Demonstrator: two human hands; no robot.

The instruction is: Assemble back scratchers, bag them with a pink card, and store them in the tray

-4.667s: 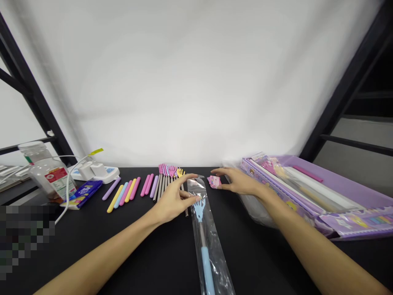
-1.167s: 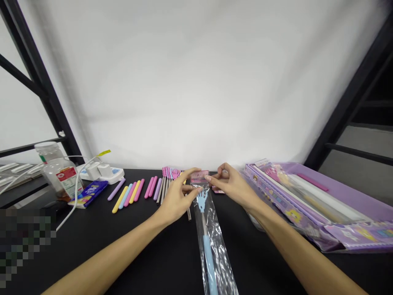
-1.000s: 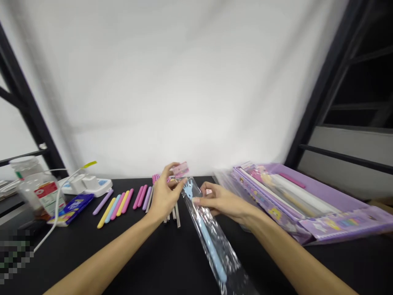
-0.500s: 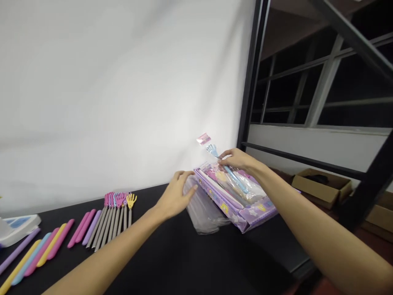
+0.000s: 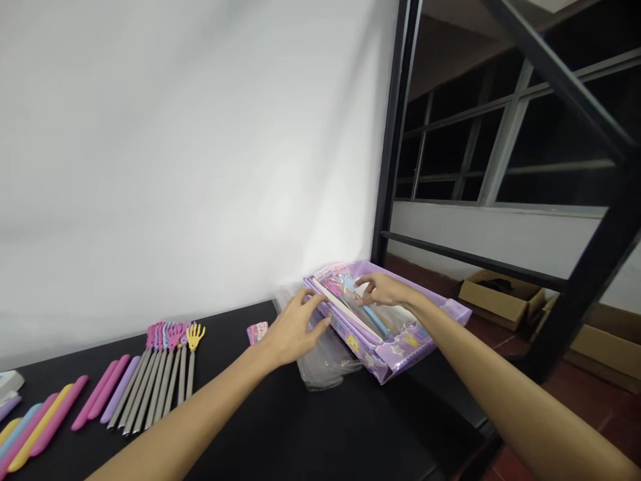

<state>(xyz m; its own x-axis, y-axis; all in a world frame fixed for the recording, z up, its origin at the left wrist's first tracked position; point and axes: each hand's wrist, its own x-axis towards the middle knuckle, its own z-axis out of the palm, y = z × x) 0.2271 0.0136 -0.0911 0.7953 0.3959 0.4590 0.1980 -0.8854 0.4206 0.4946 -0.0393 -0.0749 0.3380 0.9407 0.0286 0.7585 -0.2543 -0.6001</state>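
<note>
A purple patterned box (image 5: 390, 354) with low sides stands against the wall and holds clear-wrapped packs. Among them lies a packaged back scratcher (image 5: 375, 319) with a light blue hand-shaped head and blue handle. My right hand (image 5: 385, 290) hovers over it inside the box, thumb and fingers apart, with nothing seen in its grasp. My left hand (image 5: 299, 331) has its fingers spread beside the box's near left edge. Beneath it lies a stack of clear plastic bags (image 5: 323, 367), partly covered by the hand.
Several back scratchers (image 5: 163, 364) with grey shafts and coloured heads lie in a row on the black table (image 5: 300, 441). Coloured handle tubes (image 5: 63, 414) are further left. Small printed cards (image 5: 257, 332) lie behind my left wrist. A black metal frame (image 5: 393, 133) and cardboard boxes (image 5: 493, 300) are at right.
My right hand has lowered the packaged blue back scratcher into the box and let it go. My left hand has lifted off the plastic bags' edge. The view has shifted right.
</note>
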